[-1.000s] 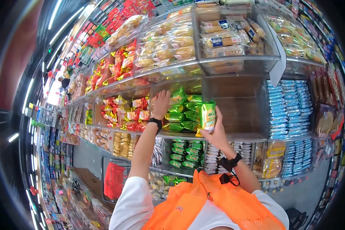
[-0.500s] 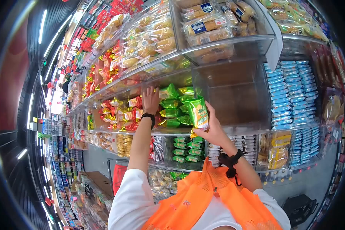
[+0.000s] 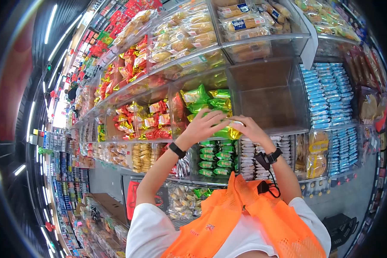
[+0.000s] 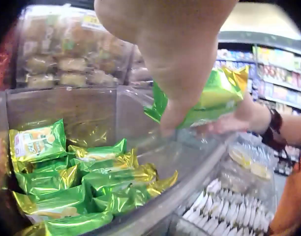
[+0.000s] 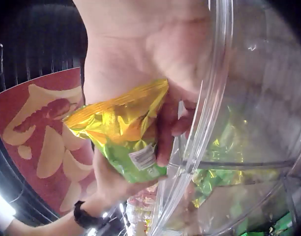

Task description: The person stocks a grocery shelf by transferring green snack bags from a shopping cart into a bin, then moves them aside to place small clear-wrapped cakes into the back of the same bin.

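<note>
Both hands grip one green-and-gold packet (image 4: 219,93) above the front edge of a clear bin (image 3: 202,78). In the head view my left hand (image 3: 205,125) covers much of it, and my right hand (image 3: 249,130) is at its right end. The left wrist view shows my left hand (image 4: 175,54) at the packet's near end, with my right hand (image 4: 241,117) at the far side. Fingers of my right hand (image 5: 145,54) curl beside the gold end in the right wrist view. Similar green packets (image 4: 57,201) lie piled in the bin.
Right of the green packets is a bare brown compartment (image 3: 268,101), then stacked blue packets (image 3: 329,94). Red-and-gold packets (image 3: 152,120) fill bins to the left. Clear dividers and raised front edges separate the bins. Bagged breads (image 3: 245,21) occupy the upper tier.
My left hand has left the red-green divider area and moved right to the held packet. My right hand has lowered the packet, which was upright and now lies flatter between both hands.
</note>
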`<state>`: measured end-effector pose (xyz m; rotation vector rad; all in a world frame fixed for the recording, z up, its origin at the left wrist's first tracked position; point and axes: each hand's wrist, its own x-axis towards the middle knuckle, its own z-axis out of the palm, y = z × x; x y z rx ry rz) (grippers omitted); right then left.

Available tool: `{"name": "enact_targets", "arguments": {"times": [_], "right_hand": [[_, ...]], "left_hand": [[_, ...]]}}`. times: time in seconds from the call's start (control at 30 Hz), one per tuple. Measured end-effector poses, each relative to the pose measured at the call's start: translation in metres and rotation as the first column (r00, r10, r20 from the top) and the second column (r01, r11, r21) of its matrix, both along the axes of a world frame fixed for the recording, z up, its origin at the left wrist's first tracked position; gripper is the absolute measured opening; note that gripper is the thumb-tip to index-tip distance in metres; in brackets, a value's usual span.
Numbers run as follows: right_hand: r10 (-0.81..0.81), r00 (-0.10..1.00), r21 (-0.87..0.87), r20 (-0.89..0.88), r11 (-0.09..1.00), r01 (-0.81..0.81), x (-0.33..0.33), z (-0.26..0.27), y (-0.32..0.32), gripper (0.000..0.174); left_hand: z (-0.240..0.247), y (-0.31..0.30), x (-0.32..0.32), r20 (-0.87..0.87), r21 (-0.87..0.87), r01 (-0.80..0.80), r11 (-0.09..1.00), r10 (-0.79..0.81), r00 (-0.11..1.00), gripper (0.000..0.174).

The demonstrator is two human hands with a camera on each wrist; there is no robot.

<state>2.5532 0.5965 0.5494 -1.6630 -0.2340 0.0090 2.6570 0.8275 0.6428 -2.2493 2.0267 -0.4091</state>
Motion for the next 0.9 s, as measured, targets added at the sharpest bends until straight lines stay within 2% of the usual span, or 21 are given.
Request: {"name": "enact_targets", "arguments": {"times": [0.03,0.07,0.13,0.17,0.27,0.37,0.4,0.43,0.5,0.53,0.6,0.63,0.73,0.77,0.87,0.9], "right_hand": [[0.052,0.998,0.081,-0.016,0.995,-0.051,0.002,0.0,-0.001,0.052],[0.101,0.994,0.165,-0.03,0.982,-0.095,0.002,0.001,-0.002,0.051],[0.106,0.992,0.074,-0.075,0.992,-0.1,0.0,0.011,-0.002,0.048],[0.108,0.989,0.034,-0.104,0.994,-0.105,-0.002,0.014,0.0,0.047],[0.007,0.996,-0.002,0.093,1.0,-0.007,0.002,-0.005,0.006,0.044],[-0.079,0.997,0.151,0.019,0.986,0.075,-0.002,0.006,0.004,0.044],[-0.103,0.995,0.135,0.011,0.986,0.1,-0.006,0.011,0.007,0.045],[-0.127,0.992,0.116,0.01,0.985,0.125,-0.006,0.018,0.01,0.047],[-0.136,0.99,0.011,0.034,0.991,0.136,-0.005,0.019,0.014,0.052],[-0.17,0.976,-0.097,0.137,0.978,0.184,-0.005,0.018,0.016,0.053],[-0.199,0.919,-0.295,0.34,0.905,0.306,-0.008,0.021,0.024,0.056],[-0.201,0.927,-0.381,0.317,0.868,0.319,-0.012,0.026,0.026,0.06],[-0.13,0.894,-0.58,0.429,0.719,0.383,-0.013,0.021,0.037,0.06],[-0.144,0.877,-0.591,0.458,0.688,0.422,-0.013,0.02,0.04,0.058],[-0.161,0.892,-0.592,0.423,0.696,0.407,-0.01,0.022,0.04,0.056],[-0.155,0.89,-0.595,0.429,0.693,0.407,-0.01,0.022,0.041,0.055]], "left_hand": [[-0.001,0.005,-0.008,-0.034,0.046,0.001,0.999,0.0,0.999,0.075],[0.003,0.009,-0.018,-0.167,0.016,-0.073,0.997,0.075,0.983,0.075],[0.019,0.01,-0.036,-0.431,-0.003,-0.215,0.977,0.193,0.881,0.074],[0.022,0.009,-0.044,-0.376,0.038,-0.208,0.977,0.207,0.903,0.072],[0.013,0.016,-0.033,-0.358,0.009,-0.227,0.974,0.215,0.909,0.071],[0.008,0.024,0.002,-0.498,-0.166,-0.457,0.874,0.326,0.804,0.053],[-0.008,0.037,0.024,-0.498,-0.187,-0.56,0.808,0.413,0.763,0.048],[-0.019,0.047,0.042,-0.568,-0.166,-0.649,0.743,0.466,0.679,0.05],[-0.046,0.066,0.083,-0.562,-0.051,-0.724,0.688,0.579,0.591,0.052],[-0.056,0.072,0.102,-0.554,0.002,-0.754,0.656,0.629,0.546,0.053],[-0.07,0.076,0.128,-0.436,0.044,-0.751,0.658,0.689,0.578,0.062],[-0.078,0.077,0.136,-0.374,0.069,-0.749,0.659,0.713,0.593,0.066],[-0.057,0.053,0.119,-0.089,0.191,-0.778,0.598,0.8,0.593,0.071],[-0.059,0.055,0.121,-0.115,0.176,-0.705,0.688,0.725,0.679,0.073],[-0.061,0.055,0.128,-0.205,0.334,-0.602,0.725,0.68,0.704,0.076],[-0.063,0.058,0.128,-0.215,0.336,-0.587,0.736,0.667,0.713,0.077]]}}
